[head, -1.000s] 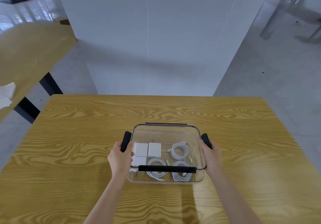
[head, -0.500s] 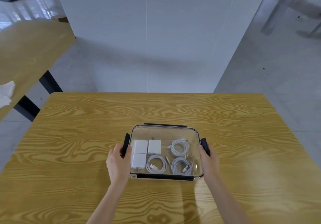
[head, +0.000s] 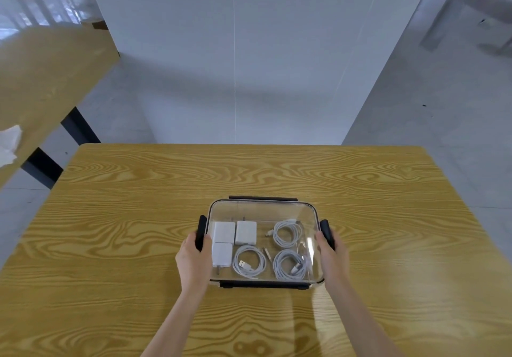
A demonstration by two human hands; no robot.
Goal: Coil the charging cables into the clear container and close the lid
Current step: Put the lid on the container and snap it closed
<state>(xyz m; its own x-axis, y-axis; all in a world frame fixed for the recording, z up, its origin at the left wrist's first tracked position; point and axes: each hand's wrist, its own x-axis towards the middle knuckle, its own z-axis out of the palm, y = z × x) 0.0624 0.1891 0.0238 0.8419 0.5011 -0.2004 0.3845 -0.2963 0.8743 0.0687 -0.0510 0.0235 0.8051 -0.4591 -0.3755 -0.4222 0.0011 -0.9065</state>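
Note:
A clear container (head: 263,212) with its clear lid on sits on the wooden table (head: 124,232), near the front middle. Black clips run along all its sides. Inside lie three coiled white cables (head: 286,233) and three white charger blocks (head: 246,232). My left hand (head: 194,259) grips the left black clip (head: 201,232). My right hand (head: 332,257) grips the right black clip (head: 325,230). The front clip (head: 263,284) lies flat against the container's near side.
A white partition wall (head: 235,52) stands behind the table's far edge. A second wooden table (head: 41,79) with crumpled white paper (head: 9,146) on it stands at the left. Grey floor surrounds the table.
The lid has come down flat onto the container, and the front clip now sits at the container's near edge. Both hands stayed on the side clips.

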